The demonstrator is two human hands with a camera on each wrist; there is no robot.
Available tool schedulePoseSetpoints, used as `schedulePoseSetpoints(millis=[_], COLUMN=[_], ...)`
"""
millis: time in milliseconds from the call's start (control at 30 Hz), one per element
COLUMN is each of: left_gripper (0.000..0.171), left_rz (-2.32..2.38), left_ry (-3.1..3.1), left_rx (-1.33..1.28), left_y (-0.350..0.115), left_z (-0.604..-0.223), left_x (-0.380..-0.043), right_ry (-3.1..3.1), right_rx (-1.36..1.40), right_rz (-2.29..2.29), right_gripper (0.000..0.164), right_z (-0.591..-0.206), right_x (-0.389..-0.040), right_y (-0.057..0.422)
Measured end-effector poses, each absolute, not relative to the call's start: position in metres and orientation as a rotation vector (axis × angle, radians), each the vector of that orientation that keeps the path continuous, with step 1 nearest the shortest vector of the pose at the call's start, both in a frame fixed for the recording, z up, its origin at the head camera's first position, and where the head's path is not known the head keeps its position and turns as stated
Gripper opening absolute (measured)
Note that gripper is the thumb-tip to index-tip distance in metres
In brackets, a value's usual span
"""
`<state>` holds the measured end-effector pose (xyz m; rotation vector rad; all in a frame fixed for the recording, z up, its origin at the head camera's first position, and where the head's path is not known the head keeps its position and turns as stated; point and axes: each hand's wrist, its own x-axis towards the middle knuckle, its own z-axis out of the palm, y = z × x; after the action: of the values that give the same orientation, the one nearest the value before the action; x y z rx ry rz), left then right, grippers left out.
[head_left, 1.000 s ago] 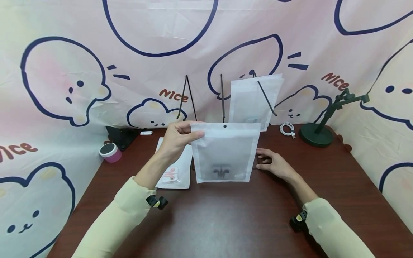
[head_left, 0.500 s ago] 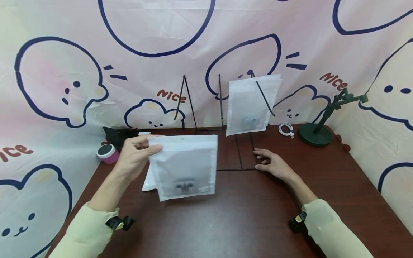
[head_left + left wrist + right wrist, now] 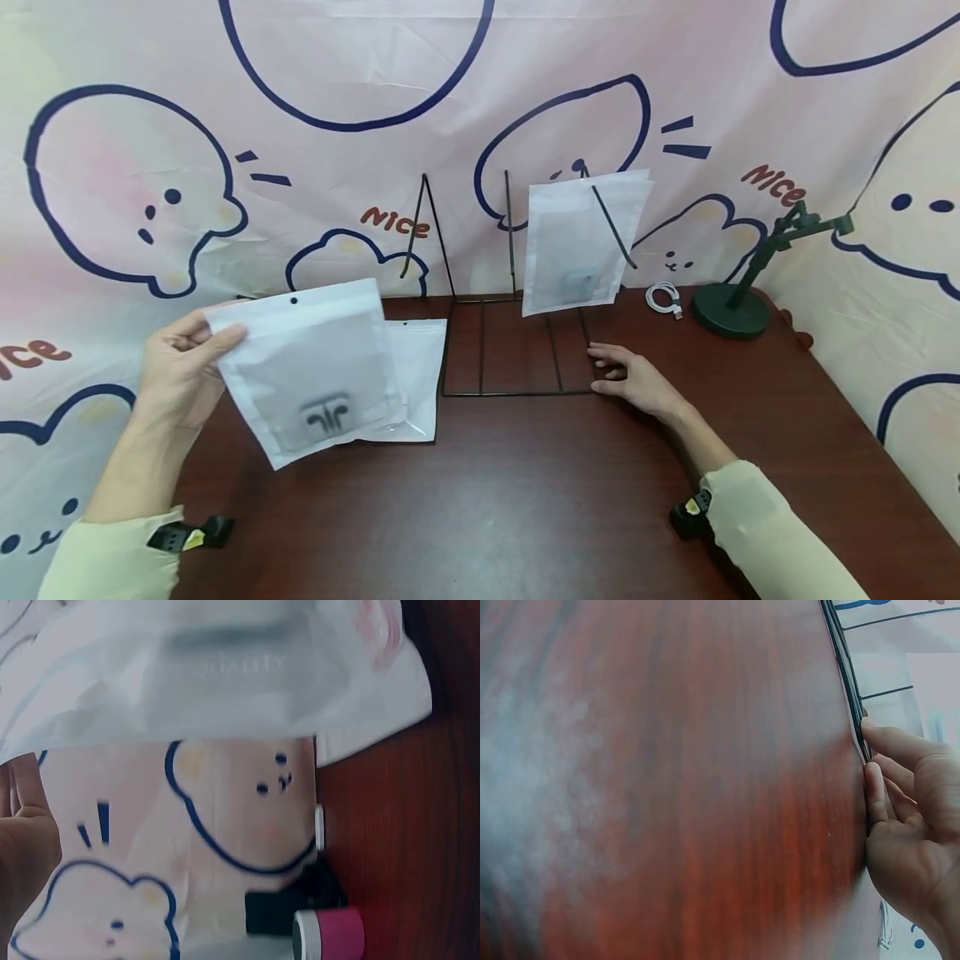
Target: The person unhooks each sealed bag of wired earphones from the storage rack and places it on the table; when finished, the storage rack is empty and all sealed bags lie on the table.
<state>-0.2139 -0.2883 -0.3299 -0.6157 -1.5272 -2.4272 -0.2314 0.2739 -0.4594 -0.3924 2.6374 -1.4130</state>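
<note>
Left hand (image 3: 182,364) aloft, pinching white pouch (image 3: 307,358) by corner; right hand (image 3: 636,383) low, gripping wire rack (image 3: 517,394)

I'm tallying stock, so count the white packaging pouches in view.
At least 3: a held pouch in the left hand, a lying pouch on the table, partly behind it, and a hanging pouch on the wire rack. More may be hidden behind or beneath these.

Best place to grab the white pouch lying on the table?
I'd pinch the lying pouch at its near right corner, from the front: it lies flat, the wire rack borders its right edge, and the held pouch hides its left part in the head view.
</note>
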Motion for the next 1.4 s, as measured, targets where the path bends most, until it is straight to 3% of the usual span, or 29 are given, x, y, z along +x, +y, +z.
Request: schedulePoseSetpoints(millis=[433, 900, 1400], left_gripper=[0.039, 0.038, 0.075], left_rz=[-2.388, -2.257, -1.630], left_ry=[-1.538, -1.916, -2.599], left_rx=[-0.174, 0.271, 0.546], left_y=[-0.354, -0.371, -0.345], left_z=[-0.332, -0.349, -0.381], left_x=[-0.223, -0.243, -0.301], right_ry=[2.666, 2.669, 2.649], right_rx=[-0.403, -0.413, -0.388], right_rz=[-1.396, -1.395, -1.399], right_gripper=[0.063, 0.061, 0.060], right_z=[-0.485, -0.485, -0.458], right_x=[-0.247, -0.247, -0.230], right_y=[0.286, 0.287, 0.274])
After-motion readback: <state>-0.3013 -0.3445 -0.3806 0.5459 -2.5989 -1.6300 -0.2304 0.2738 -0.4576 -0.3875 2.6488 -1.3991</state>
